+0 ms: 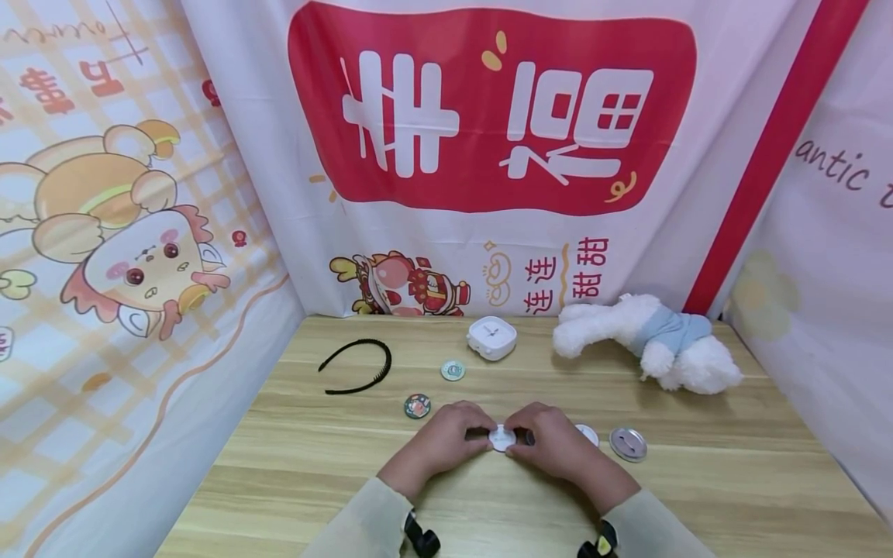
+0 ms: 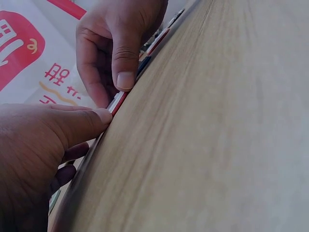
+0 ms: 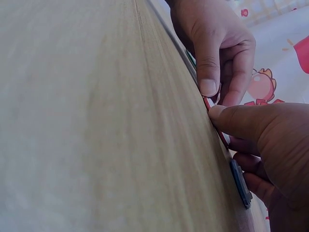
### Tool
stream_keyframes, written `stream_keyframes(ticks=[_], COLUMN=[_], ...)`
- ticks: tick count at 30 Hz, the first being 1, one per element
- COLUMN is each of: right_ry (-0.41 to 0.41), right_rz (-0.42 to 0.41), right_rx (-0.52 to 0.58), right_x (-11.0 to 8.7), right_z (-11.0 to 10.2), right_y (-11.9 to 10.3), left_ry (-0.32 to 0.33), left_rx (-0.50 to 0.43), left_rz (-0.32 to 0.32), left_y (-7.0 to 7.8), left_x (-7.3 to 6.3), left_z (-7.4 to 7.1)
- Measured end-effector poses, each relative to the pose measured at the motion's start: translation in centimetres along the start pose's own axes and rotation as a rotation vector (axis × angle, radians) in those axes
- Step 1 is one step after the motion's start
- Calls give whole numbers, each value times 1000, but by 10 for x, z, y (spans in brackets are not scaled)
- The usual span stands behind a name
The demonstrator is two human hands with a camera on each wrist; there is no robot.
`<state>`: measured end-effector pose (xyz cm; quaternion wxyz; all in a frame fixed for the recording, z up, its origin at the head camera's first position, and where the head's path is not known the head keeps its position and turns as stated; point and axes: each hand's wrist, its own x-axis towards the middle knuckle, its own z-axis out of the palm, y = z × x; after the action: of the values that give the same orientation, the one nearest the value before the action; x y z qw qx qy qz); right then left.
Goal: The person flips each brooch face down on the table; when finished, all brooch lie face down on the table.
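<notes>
The white disc (image 1: 501, 438) is at the near middle of the table (image 1: 279, 480), between the left hand (image 1: 453, 435) and the right hand (image 1: 547, 439). The left thumb and fingers pinch one side of it, and the right thumb and fingers pinch the other. Seen edge-on from the left wrist, it is thin, white above a red edge.

Close around it, a dark blue piece (image 3: 240, 183) with a flat, thin profile lies beside the right hand's fingers. The right hand hides part of a second white disc (image 1: 588, 434), and just beyond that lies a round silver badge back (image 1: 629, 445), shiny like metal, with a pin across it. Ahead of the left hand are a dark-rimmed picture badge (image 1: 417, 406) and, farther off, a pale teal badge (image 1: 453, 370), both round.

Toward the back, a black headband (image 1: 389, 358) lies flat in an open curve, its inner edge toothed. A white clock (image 1: 492, 339) with a rounded-square face sits near the back edge. To its right, a fluffy white plush toy (image 1: 698, 360) in a blue garment lies stretched out.

The tabletop has pale, streaked wood grain. Behind it hangs creased white cloth (image 1: 432, 232) printed with a red panel, large white characters and cartoon figures.
</notes>
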<state>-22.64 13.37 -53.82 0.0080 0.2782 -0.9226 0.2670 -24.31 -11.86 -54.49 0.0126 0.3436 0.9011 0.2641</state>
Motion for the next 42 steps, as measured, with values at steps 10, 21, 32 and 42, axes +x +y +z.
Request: stream_keyframes(ticks=[10, 21, 32, 42], right_ry=[15, 10, 8, -1], right_rz=[-21, -14, -14, 5], right_rx=[-6, -11, -11, -2], right_x=[-1, -1, -3, -3], right_z=[0, -2, 0, -1], right_y=[0, -2, 0, 0], left_ry=[2, 30, 284, 328], left_rx=[8, -24, -21, -32], left_rz=[6, -21, -338, -501], left_y=[-1, -2, -23, -51], left_x=[0, 0, 18, 43], left_z=[2, -1, -21, -35])
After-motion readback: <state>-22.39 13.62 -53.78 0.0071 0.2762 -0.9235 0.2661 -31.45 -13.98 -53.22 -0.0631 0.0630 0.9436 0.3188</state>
